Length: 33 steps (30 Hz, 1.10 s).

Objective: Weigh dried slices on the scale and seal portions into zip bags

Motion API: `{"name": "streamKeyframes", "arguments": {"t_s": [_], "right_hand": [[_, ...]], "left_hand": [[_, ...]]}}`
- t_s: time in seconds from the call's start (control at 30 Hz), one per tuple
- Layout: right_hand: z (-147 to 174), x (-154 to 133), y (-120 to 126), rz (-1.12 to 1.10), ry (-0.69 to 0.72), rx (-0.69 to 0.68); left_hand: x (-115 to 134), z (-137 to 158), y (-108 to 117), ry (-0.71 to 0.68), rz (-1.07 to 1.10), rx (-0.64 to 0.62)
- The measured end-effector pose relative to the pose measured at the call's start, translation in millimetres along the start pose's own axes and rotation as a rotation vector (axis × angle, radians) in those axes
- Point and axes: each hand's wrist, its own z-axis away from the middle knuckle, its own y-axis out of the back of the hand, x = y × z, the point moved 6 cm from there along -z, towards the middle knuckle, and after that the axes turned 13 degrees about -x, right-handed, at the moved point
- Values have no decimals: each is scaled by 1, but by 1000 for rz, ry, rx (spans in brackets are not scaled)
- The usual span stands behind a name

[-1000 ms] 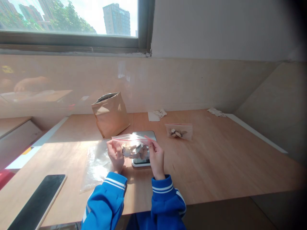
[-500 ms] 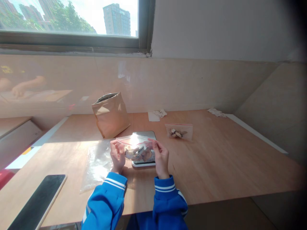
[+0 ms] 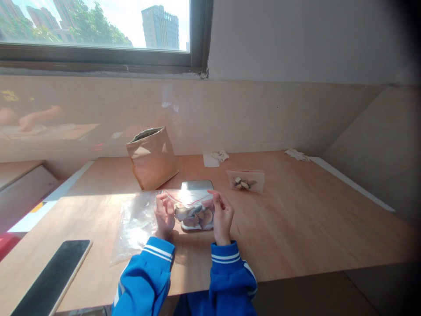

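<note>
Between my hands hangs a clear zip bag (image 3: 196, 215) with a red seal line, holding several brown and grey dried pieces whose exact kind I cannot make out. My left hand (image 3: 165, 215) pinches its upper left corner. The upper right corner is gripped between the thumb and fingers of my right hand (image 3: 223, 216). Behind and beneath the bag lies a flat scale (image 3: 197, 184) with a pale, shiny top, partly hidden. Flat clear plastic bags (image 3: 133, 226) lie on the table by my left hand.
A brown paper bag (image 3: 153, 160) stands open at the back left. To the right sits another filled zip bag (image 3: 245, 181). A phone (image 3: 54, 278) lies at the front left. Crumpled tissue (image 3: 219, 156) and more white paper (image 3: 297, 154) lie along the wall.
The zip bag has shifted slightly right and now hangs more upright, its red seal line sagging in the middle. Both hands keep their hold and have moved a little right.
</note>
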Motion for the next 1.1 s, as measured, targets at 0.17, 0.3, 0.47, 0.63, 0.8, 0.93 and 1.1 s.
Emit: {"name": "streamKeyframes", "arguments": {"t_s": [0.17,0.3,0.47,0.63,0.8,0.93,1.1], "right_hand": [[0,-2,-1,5,18,-25],[1,-1,0,-23,11,2],[1,-1,1,-6,35,-2],[1,2,2,15,31,-2],[1,0,1,-8,29,-8],[0,-2,0,-26,24,-21],[-1,-2,0,-17,13,-31]], "left_hand": [[8,-1,-1,-29,12,-55],[10,-2,2,-19,2,-39],[6,-3,7,-12,91,49],[5,-3,11,-9,105,99],[6,-5,11,39,172,138],[10,-6,9,64,208,136],[8,-7,11,70,172,144]]}}
